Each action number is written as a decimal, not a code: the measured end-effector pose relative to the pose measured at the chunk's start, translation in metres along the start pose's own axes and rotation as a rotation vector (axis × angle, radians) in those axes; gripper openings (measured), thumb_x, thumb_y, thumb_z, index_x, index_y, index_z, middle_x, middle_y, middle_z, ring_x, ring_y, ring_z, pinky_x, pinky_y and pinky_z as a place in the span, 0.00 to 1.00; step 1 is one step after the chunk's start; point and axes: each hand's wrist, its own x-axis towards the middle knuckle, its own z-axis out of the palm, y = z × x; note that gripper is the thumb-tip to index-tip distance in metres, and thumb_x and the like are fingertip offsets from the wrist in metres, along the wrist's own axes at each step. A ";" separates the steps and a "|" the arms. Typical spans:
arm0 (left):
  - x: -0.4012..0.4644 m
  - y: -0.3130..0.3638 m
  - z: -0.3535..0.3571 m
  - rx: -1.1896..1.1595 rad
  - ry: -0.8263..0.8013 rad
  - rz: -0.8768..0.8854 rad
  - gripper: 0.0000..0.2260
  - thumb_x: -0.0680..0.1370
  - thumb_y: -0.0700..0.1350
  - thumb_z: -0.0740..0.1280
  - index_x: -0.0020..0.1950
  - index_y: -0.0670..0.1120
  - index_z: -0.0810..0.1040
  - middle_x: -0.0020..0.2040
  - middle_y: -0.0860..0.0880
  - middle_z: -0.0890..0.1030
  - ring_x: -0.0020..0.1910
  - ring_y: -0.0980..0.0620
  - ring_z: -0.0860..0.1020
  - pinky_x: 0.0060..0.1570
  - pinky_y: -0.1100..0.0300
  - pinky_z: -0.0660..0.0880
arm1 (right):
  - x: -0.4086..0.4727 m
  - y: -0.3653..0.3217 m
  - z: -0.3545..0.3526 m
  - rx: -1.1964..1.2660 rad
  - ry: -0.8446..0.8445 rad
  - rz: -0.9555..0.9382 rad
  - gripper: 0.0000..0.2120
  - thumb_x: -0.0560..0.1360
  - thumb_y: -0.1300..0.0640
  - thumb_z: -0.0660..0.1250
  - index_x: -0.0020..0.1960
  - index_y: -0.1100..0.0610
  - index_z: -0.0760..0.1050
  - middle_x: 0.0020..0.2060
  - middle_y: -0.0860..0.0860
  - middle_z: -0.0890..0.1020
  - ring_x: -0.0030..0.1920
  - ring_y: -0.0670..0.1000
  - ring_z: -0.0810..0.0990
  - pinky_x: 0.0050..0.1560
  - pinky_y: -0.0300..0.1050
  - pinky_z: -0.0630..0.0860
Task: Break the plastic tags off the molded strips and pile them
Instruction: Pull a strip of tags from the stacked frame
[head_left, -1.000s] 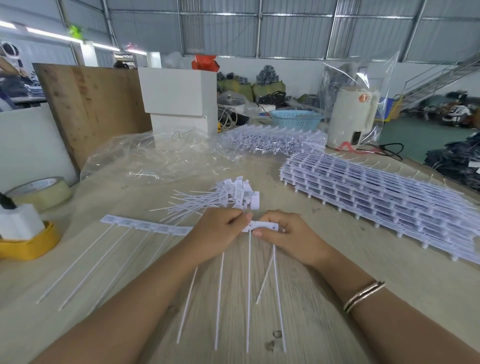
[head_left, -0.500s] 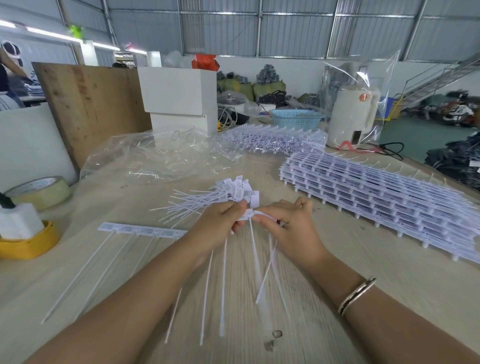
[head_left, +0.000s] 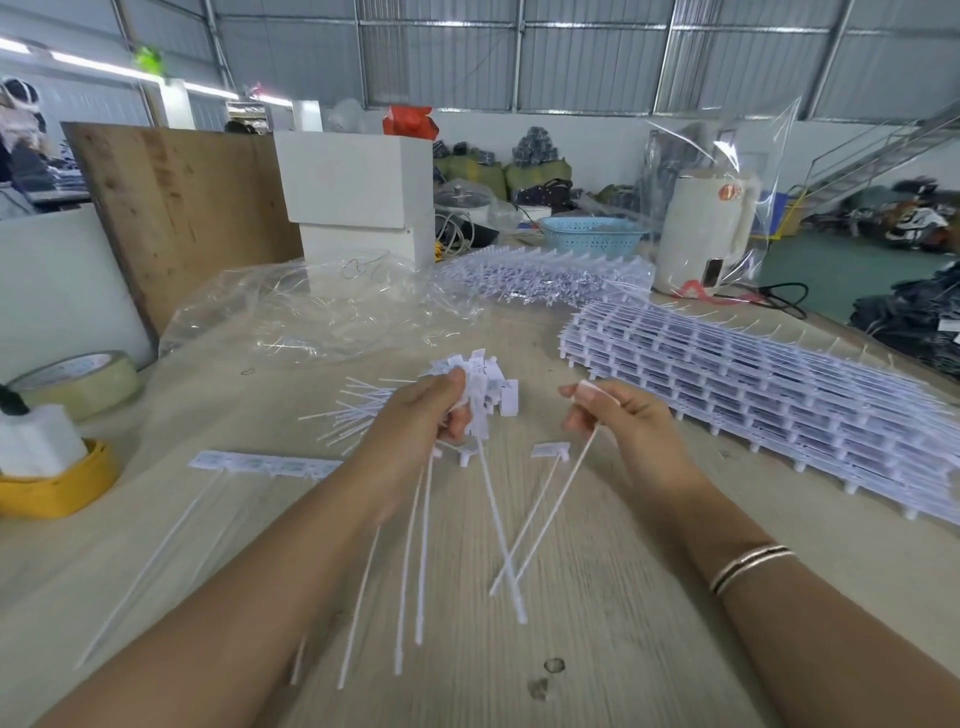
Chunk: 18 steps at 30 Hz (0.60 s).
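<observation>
My left hand (head_left: 421, 415) is raised above the table and grips several loose white tags by their heads, their long tails (head_left: 423, 551) hanging toward me. My right hand (head_left: 618, 421) pinches the head of one separate tag, whose tail (head_left: 550, 512) slants down to the left. Another single tag (head_left: 549, 450) lies on the table between my hands. Just behind my left hand sits the pile of broken-off tags (head_left: 488, 384). A partial molded strip (head_left: 260, 464) with tags still joined lies flat at the left.
A thick stack of molded strips (head_left: 769, 410) fills the table's right side, with more (head_left: 545, 278) behind. A crumpled clear plastic bag (head_left: 311, 312) lies at the back, a tape roll (head_left: 78, 382) and yellow holder (head_left: 57, 491) at the left edge.
My hands have lifted and drawn apart; the piece they held together has split, the left keeping several tags, the right one. The strip at the left has stayed put.
</observation>
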 end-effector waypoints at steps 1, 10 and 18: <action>0.001 -0.002 -0.002 0.072 0.033 0.022 0.20 0.81 0.49 0.57 0.30 0.46 0.69 0.24 0.55 0.72 0.25 0.60 0.70 0.28 0.71 0.67 | 0.004 0.003 -0.006 -0.161 -0.002 -0.009 0.08 0.75 0.55 0.67 0.42 0.57 0.83 0.38 0.48 0.82 0.41 0.43 0.79 0.39 0.25 0.72; -0.004 -0.015 0.004 0.567 -0.113 0.166 0.10 0.78 0.37 0.57 0.52 0.52 0.71 0.39 0.53 0.78 0.38 0.56 0.75 0.37 0.64 0.68 | 0.016 0.018 -0.002 -0.985 -0.044 0.005 0.14 0.76 0.49 0.65 0.60 0.50 0.78 0.53 0.49 0.76 0.58 0.53 0.72 0.64 0.52 0.63; -0.013 -0.013 0.017 0.594 -0.167 0.402 0.08 0.78 0.40 0.64 0.53 0.48 0.68 0.38 0.58 0.70 0.33 0.64 0.71 0.34 0.70 0.64 | -0.001 0.011 0.035 -0.648 -0.249 -0.160 0.16 0.78 0.50 0.62 0.32 0.37 0.74 0.33 0.38 0.75 0.48 0.47 0.73 0.63 0.61 0.63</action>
